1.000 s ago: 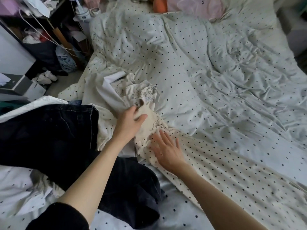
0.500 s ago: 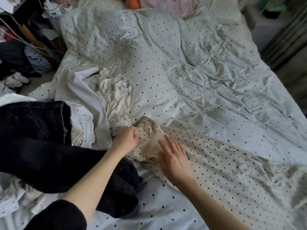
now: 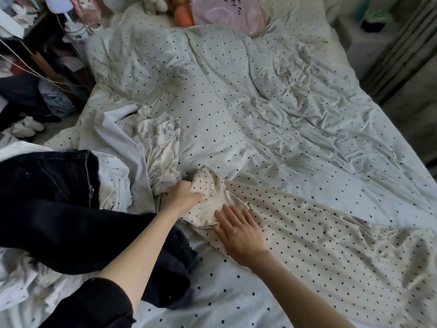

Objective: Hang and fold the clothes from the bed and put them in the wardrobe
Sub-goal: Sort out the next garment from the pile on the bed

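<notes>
So the left hand (image 3: 183, 197) is bunched up tight on the top end of the cream polka-dot garment (image 3: 307, 233), fingers curled right into the fabric. The right hand (image 3: 238, 229) lies flat on the same cloth just beside it, fingers straight and spread, pressing it down onto the duvet (image 3: 236, 102). Compared with half a second ago, the grabbed end has been folded back more toward the right hand, so there's a fatter doubled-over flap between the two hands now, and the right hand has slid a touch nearer to it. A second ago the left hand was only pinching that corner.

The garment runs out long across the bed to the right, flat-ish with wrinkles at the far end. Right up against the left hand is a floral-print top (image 3: 163, 157) over a crumpled white piece (image 3: 113, 143), and dark jeans (image 3: 47, 197) sprawl under the left forearm, crowding that side. A pink pillow (image 3: 227, 13) sits up at the head of the bed, and clutter fills the floor on the left.
</notes>
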Available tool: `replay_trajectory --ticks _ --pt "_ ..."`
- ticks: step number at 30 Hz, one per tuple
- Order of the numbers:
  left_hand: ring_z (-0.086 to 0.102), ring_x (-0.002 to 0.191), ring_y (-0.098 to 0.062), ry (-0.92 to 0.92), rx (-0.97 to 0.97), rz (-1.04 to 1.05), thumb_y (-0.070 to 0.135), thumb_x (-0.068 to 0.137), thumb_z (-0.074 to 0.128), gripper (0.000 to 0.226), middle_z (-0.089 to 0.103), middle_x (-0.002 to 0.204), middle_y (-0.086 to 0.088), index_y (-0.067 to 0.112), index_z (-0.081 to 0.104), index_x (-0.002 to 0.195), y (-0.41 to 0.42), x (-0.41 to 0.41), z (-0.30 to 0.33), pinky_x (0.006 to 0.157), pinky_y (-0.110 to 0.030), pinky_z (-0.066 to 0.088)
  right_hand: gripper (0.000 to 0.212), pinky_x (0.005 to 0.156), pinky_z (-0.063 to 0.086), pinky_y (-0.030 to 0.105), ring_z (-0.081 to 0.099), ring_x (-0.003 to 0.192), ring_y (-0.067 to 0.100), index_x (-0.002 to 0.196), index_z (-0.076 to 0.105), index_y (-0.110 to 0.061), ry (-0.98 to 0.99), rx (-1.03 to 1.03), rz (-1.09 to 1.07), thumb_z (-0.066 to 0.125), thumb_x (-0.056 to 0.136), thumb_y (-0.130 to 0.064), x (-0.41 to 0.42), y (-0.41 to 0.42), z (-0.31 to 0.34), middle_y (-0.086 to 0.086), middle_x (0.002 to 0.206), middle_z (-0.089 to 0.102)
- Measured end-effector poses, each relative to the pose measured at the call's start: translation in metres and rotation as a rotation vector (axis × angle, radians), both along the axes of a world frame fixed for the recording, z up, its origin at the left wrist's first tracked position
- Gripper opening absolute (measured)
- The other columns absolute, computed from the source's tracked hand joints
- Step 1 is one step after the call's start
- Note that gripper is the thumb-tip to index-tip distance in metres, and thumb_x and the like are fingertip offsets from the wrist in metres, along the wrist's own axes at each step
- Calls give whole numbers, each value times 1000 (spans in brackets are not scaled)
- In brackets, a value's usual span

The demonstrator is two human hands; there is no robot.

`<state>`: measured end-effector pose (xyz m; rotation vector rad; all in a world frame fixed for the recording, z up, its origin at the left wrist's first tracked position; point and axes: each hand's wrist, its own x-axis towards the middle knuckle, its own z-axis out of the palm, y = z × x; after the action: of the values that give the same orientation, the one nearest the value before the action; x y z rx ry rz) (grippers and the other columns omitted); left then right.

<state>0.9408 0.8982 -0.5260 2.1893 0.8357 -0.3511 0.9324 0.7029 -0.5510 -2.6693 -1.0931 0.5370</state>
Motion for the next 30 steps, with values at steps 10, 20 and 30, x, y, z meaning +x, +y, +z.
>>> replay_trajectory --ticks 10,20,30 --pt "51 69 -13 -432 345 -436 25 91 57 18 52 87 3 9 62 98 -128 -7 76 56 -22 42 34 88 50 31 63 102 15 115 55 -20 900 981 -1011 31 101 -40 8 -82 56 -5 112 62" --pt "46 125 -23 -256 149 -264 22 96 50 48 44 142 -8 10 39 141 -151 -31 37 105 -31 36 47 114 20 29 27 141 20 144 35 -15 146 598 -891 44 98 -17 -26 -141 51 3 152 29" --pt "53 119 -22 101 -346 -17 34 81 71 66 54 133 -7 7 45 136 -129 -31 13 103 -38 42 71 116 2 49 -5 145 32 151 15 -27 -76 -32 -287 39 92 -60 -48 -127 16 6 158 -8"
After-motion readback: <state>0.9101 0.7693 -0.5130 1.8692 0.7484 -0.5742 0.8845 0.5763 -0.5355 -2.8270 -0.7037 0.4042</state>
